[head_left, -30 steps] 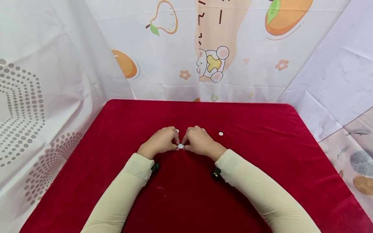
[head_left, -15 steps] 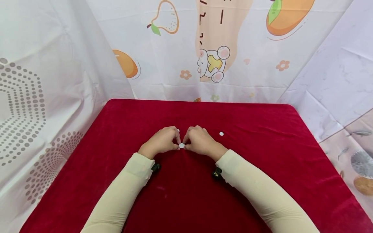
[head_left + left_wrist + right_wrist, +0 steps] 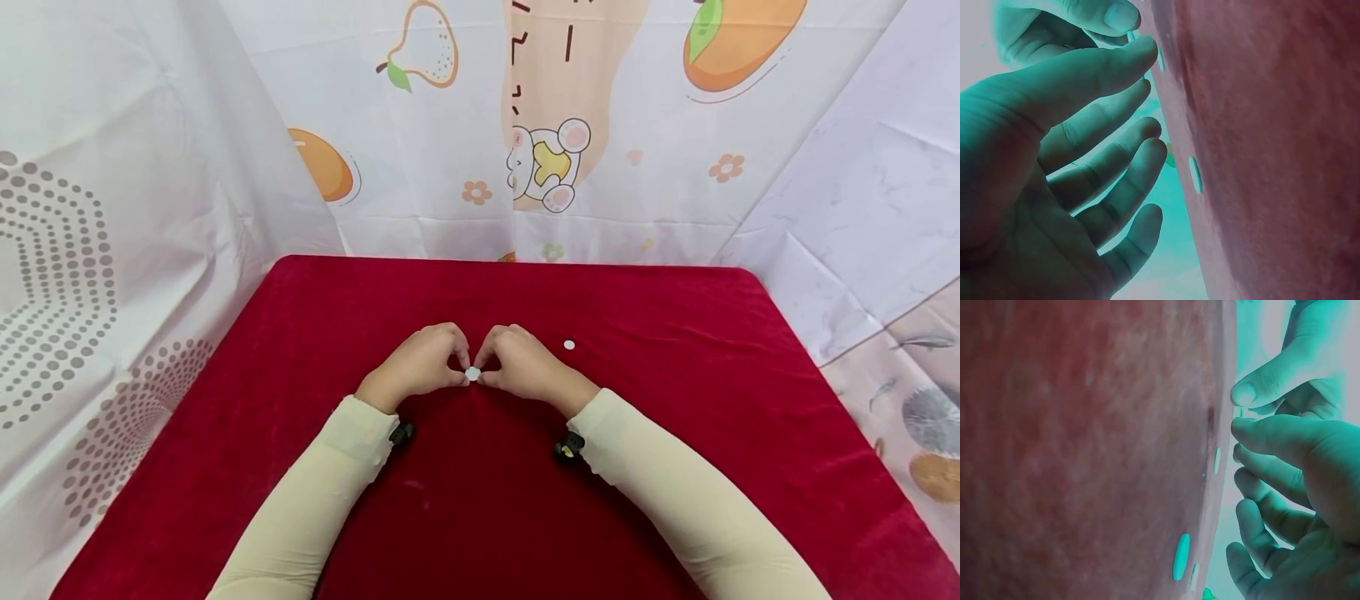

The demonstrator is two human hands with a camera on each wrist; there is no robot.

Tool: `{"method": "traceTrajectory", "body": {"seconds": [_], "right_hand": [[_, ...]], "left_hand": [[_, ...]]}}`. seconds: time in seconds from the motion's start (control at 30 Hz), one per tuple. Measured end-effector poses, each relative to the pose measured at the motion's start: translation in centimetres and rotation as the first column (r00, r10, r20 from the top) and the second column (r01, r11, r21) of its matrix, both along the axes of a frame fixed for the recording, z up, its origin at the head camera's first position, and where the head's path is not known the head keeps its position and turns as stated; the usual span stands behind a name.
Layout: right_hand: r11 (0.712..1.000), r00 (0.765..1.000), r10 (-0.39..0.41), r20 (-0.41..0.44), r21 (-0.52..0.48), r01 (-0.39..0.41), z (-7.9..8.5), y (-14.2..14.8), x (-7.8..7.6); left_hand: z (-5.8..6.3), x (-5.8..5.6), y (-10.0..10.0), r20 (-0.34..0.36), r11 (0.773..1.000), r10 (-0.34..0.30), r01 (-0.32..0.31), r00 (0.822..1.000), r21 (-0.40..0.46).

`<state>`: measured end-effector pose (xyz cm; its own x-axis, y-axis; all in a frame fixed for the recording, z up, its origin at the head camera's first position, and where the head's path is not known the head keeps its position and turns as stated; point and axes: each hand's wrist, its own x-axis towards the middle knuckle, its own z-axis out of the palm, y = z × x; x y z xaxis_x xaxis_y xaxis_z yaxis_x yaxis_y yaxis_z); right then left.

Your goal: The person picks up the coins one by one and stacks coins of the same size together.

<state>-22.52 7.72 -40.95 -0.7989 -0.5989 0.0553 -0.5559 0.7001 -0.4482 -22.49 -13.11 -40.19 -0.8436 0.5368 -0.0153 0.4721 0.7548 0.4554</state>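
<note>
Both hands meet near the middle of the red-covered table, at a small white round disc (image 3: pixel 472 373). My left hand (image 3: pixel 420 361) pinches its left edge between thumb and forefinger. On the opposite edge, the thumb and forefinger of my right hand (image 3: pixel 527 367) pinch it too. Seen from the left wrist, the disc shows as a thin sliver, mostly covered by fingertips, and the left hand's other fingers (image 3: pixel 1132 169) are spread loosely, touching nothing. The right wrist view shows the disc edge-on above the cloth, between the two hands' fingertips.
Another white disc (image 3: pixel 569 345) lies on the red cloth (image 3: pixel 637 467), right of the hands. More discs lie flat in the right wrist view, one close (image 3: pixel 1181 557) and others farther off. A printed curtain (image 3: pixel 427 167) hangs behind the table.
The hands and the pinched disc have shifted slightly right, with the right wrist moving outward. A disc seen behind the left fingers earlier is now hidden by the hand.
</note>
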Motion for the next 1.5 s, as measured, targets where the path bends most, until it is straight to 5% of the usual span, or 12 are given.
{"method": "traceTrajectory", "body": {"seconds": [0.4,1.0,1.5], "right_hand": [[0.994,1.0,-0.024,0.017,-0.109,0.026,0.8,2.4,1.5],[0.985,0.997,-0.013,0.076,-0.169,0.026,0.4,4.6,3.1],[0.972,0.986,-0.028,0.166,-0.226,0.066,-1.2,5.2,3.5]], "left_hand": [[0.5,0.7,1.3,0.01,0.996,-0.051,0.05,0.999,0.08],[0.9,2.1,3.0,-0.031,0.992,-0.122,0.123,0.992,0.035],[0.2,2.4,3.7,0.067,0.994,-0.109,0.107,0.992,0.036]]}}
